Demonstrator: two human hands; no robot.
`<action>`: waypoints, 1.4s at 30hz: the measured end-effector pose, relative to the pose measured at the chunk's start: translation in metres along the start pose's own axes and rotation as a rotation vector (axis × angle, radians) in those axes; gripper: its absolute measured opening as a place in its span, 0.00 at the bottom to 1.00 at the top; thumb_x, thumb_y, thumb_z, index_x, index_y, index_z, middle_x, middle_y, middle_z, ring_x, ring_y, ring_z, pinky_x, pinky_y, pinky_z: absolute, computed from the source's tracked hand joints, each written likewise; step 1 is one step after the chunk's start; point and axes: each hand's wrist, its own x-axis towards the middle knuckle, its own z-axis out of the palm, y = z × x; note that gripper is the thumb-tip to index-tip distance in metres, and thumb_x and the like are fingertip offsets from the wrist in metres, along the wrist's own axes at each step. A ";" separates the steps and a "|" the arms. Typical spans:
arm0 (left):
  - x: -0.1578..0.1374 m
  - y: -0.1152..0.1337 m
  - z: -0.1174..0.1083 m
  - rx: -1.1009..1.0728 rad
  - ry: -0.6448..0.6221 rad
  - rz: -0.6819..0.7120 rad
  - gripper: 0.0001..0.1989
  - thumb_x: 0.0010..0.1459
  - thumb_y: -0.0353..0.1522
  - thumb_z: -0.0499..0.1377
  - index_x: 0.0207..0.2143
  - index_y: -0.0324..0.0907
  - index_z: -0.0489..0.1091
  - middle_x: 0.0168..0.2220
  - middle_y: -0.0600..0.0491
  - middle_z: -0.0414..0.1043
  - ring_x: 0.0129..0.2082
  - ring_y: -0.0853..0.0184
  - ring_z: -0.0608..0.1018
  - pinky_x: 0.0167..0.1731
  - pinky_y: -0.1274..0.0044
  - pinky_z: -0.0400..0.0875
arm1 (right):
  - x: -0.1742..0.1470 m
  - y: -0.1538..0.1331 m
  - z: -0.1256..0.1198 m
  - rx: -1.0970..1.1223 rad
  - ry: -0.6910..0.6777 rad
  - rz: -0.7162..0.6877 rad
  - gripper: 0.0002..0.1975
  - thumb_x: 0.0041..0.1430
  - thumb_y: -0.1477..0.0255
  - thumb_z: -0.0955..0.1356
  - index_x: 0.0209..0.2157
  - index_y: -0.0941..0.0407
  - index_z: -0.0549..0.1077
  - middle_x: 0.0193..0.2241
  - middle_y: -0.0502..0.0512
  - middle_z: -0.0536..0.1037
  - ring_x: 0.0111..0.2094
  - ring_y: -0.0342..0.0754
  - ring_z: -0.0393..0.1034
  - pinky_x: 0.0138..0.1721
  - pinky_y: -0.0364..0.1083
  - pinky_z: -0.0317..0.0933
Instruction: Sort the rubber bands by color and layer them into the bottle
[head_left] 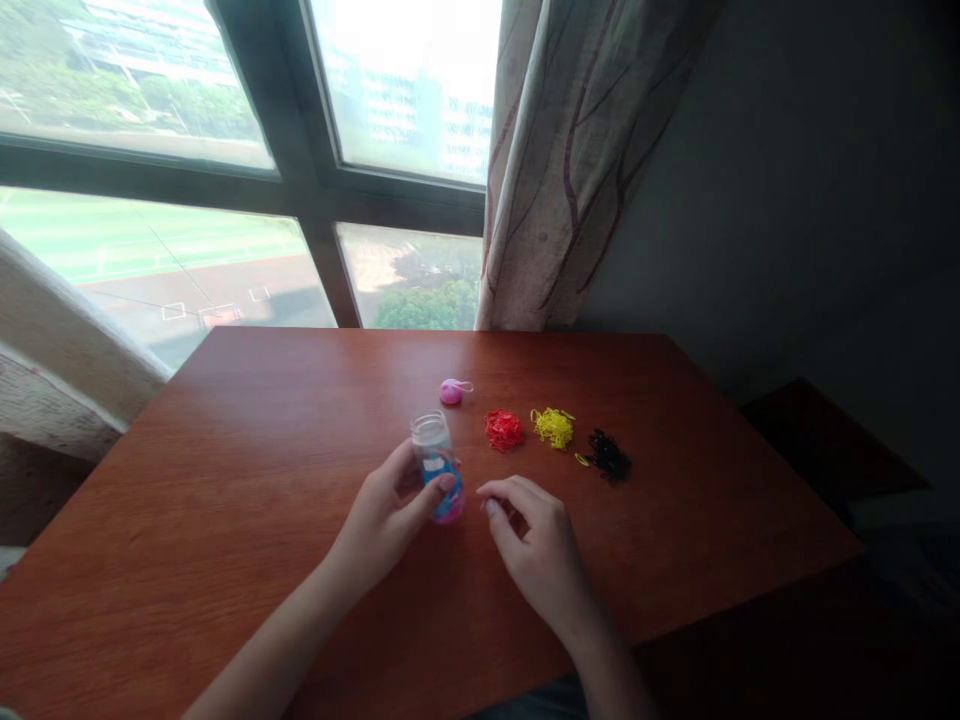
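Observation:
My left hand (390, 510) is wrapped around a clear plastic bottle (433, 436), thumb across its front. The bottle stands nearly upright with its mouth uncovered; blue and pink show in its lower part. Just right of it, my right hand (532, 535) is curled, thumb and index fingertips drawn together in a pinch; whatever lies between them is too small to make out. Beyond the hands are small piles of rubber bands: red (503, 429), yellow (553, 428) and black (609, 456). A pink cap (451, 391) with a loop lies behind the bottle.
The brown wooden table (300, 400) reaches to a window (405, 200) at the back. One stray yellow band (582, 460) lies beside the black pile. A patterned curtain (570, 150) hangs behind the table, and a dark wall (810, 200) stands to the right.

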 end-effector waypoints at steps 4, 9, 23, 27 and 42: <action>-0.001 -0.002 0.000 0.089 -0.005 0.073 0.20 0.54 0.37 0.65 0.48 0.41 0.71 0.48 0.47 0.75 0.49 0.58 0.75 0.52 0.69 0.70 | -0.001 0.000 0.001 0.004 -0.011 0.009 0.10 0.61 0.80 0.63 0.37 0.55 0.76 0.31 0.50 0.76 0.31 0.43 0.69 0.31 0.41 0.59; 0.000 -0.003 -0.002 0.025 0.014 0.013 0.18 0.56 0.38 0.63 0.47 0.39 0.70 0.43 0.48 0.76 0.45 0.60 0.77 0.47 0.72 0.72 | -0.001 0.002 0.003 0.024 -0.004 0.011 0.11 0.60 0.80 0.64 0.37 0.54 0.76 0.31 0.50 0.76 0.31 0.43 0.70 0.32 0.41 0.60; 0.000 0.004 -0.001 0.268 0.015 0.072 0.14 0.58 0.36 0.61 0.44 0.39 0.70 0.40 0.51 0.77 0.40 0.64 0.77 0.42 0.76 0.70 | 0.011 0.029 -0.011 -0.158 0.087 0.045 0.09 0.63 0.74 0.63 0.38 0.55 0.75 0.32 0.52 0.75 0.31 0.46 0.70 0.32 0.43 0.63; -0.001 0.007 -0.002 0.290 0.020 0.089 0.14 0.58 0.36 0.60 0.44 0.39 0.70 0.39 0.52 0.77 0.39 0.65 0.77 0.41 0.77 0.70 | 0.035 0.038 -0.011 -0.435 0.161 -0.075 0.11 0.64 0.70 0.64 0.45 0.57 0.72 0.41 0.58 0.74 0.42 0.52 0.68 0.45 0.49 0.63; -0.003 0.002 -0.004 0.424 0.078 0.183 0.16 0.60 0.38 0.59 0.49 0.41 0.68 0.39 0.53 0.75 0.37 0.66 0.75 0.41 0.77 0.69 | 0.100 0.057 0.016 -0.874 0.000 -0.224 0.13 0.61 0.62 0.67 0.43 0.56 0.70 0.45 0.60 0.70 0.47 0.55 0.61 0.48 0.51 0.58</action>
